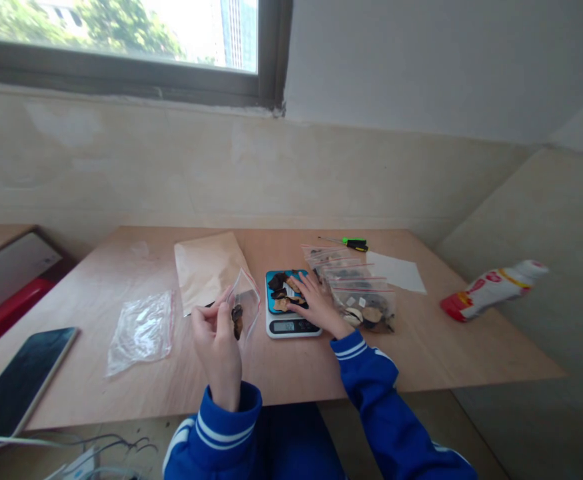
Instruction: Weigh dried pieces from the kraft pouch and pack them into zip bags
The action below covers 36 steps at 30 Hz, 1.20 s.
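My left hand [215, 333] is raised over the table's near edge, its fingers pinching a clear zip bag [246, 301] that holds a few dark dried pieces [237, 321]. My right hand [318, 307] lies to the right, its fingertips resting on a heap of dark and tan dried pieces [282, 292]. That heap sits on the blue platform of a digital kitchen scale [287, 326]. My right palm hides part of the heap. The scale's display is lit, but its digits are too small to read.
A pile of zip bags with dried pieces [358, 293] lies right of the scale. A kraft envelope [207, 268], a crumpled plastic bag [140, 333], a tablet [21, 380], a green-handled screwdriver [348, 243], white paper [396, 272] and a white-and-red plastic bottle [491, 291] surround them.
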Motion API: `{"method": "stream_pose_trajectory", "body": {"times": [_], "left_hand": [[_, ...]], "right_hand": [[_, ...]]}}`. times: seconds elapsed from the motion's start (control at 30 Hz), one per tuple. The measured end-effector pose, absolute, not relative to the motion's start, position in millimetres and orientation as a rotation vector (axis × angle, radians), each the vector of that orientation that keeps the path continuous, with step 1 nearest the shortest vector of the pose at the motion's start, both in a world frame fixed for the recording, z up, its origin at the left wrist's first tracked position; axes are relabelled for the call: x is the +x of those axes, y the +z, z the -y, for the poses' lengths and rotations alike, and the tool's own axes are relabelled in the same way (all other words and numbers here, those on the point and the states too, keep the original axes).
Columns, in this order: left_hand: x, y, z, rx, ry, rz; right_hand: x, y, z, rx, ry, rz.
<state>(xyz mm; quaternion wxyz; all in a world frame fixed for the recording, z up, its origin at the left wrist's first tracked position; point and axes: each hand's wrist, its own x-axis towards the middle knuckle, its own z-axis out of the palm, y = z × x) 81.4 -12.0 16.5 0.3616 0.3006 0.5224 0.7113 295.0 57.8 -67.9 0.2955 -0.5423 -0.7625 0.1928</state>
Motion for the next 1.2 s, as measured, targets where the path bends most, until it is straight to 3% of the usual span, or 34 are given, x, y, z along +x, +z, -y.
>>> {"method": "stream_pose_trajectory", "body": {"times": [0.8, 1.03, 1.2], "left_hand": [[86.0, 14.5, 16.4, 0.787, 1.782, -1.339], [87.4, 12.1, 15.7, 0.875, 1.752, -1.400], [91.8, 16.0, 19.3, 0.933, 1.707, -1.491]], "right_hand": [[293.5, -67.7, -64.3, -1.309, 0.408, 1.661], [255.6, 7.2, -32.5, -1.114, 0.951, 1.250], [222.1, 51.8, -6.0, -1.083, 1.194, 1.558]]}}
